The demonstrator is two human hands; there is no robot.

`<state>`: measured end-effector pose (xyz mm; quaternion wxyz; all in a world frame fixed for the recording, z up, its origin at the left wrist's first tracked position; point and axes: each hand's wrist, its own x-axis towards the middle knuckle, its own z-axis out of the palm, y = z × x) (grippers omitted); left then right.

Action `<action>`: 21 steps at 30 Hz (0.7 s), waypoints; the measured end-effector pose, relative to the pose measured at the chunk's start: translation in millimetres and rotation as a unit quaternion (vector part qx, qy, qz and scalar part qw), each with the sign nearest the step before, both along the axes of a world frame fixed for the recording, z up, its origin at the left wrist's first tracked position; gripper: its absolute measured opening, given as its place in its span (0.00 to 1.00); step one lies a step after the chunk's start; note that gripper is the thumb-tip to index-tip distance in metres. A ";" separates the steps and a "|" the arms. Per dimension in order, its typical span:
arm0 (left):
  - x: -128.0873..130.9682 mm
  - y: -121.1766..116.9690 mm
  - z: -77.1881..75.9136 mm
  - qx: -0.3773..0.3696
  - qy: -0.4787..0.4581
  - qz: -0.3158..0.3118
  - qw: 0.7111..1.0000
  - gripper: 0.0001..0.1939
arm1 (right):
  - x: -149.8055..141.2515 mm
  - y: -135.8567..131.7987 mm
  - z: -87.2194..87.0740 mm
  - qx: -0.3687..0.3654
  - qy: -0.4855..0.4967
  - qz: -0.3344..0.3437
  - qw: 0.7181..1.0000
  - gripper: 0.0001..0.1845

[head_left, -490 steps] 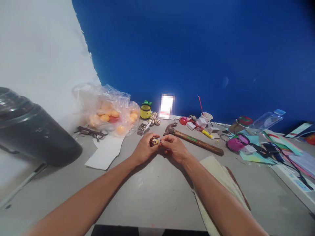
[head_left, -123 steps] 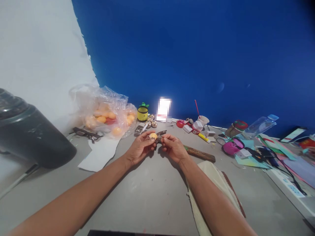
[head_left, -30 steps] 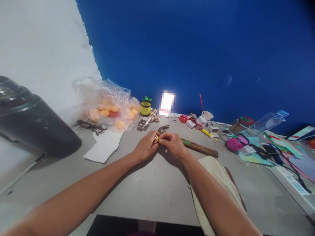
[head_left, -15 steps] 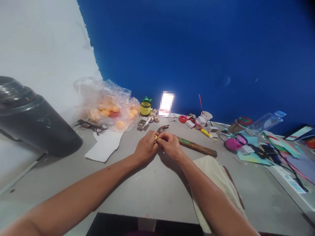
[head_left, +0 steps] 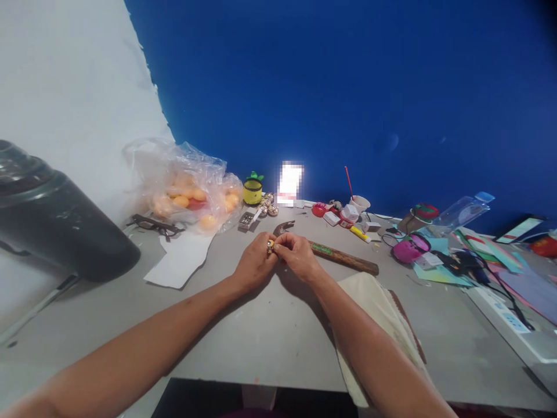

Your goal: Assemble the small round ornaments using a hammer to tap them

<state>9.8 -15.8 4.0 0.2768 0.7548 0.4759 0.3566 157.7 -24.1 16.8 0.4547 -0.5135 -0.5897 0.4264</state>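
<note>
In the middle of the head view, my left hand [head_left: 256, 258] is closed around a small yellow ball with shiny metallic dots [head_left: 270, 246], mostly covered by the fingers. My right hand [head_left: 296, 254] meets it, thumb and index finger pinched together against the ball's right side. Whatever may be between those fingertips is too small to make out. Just behind the hands lies a claw hammer [head_left: 346, 256], its head to the left and its wooden handle running right. Farther back sit several shiny studded balls [head_left: 267, 209] and a small box of silvery bits [head_left: 246, 220].
Left stand a large dark flask [head_left: 65, 215], a clear bag of orange balls [head_left: 187, 194], glasses [head_left: 156, 225] and white paper [head_left: 178, 261]. A cream cloth [head_left: 369, 302] lies under my right forearm. Rightward are a white cup [head_left: 359, 204], pink pouch [head_left: 409, 248] and power strip [head_left: 500, 307].
The view has shifted slightly, so everything appears a little farther left. Slightly more of the ball's metallic surface shows between my fingers; both hands stay together in the same place.
</note>
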 end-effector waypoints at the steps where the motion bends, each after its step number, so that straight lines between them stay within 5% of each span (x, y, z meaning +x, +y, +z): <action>1: -0.2 -0.1 0.0 -0.005 0.004 -0.001 1.000 0.06 | -0.3 -1.3 1.3 0.016 -0.037 -0.007 0.999 0.05; 9: 0.2 -1.9 1.0 -0.020 0.004 0.010 1.000 0.01 | -8.3 -11.8 2.7 0.089 -0.253 -0.069 0.961 0.05; 21: 2.8 -3.1 3.7 -0.048 -0.040 0.027 0.998 0.03 | -8.3 -2.9 1.3 0.057 -0.191 -0.057 0.978 0.06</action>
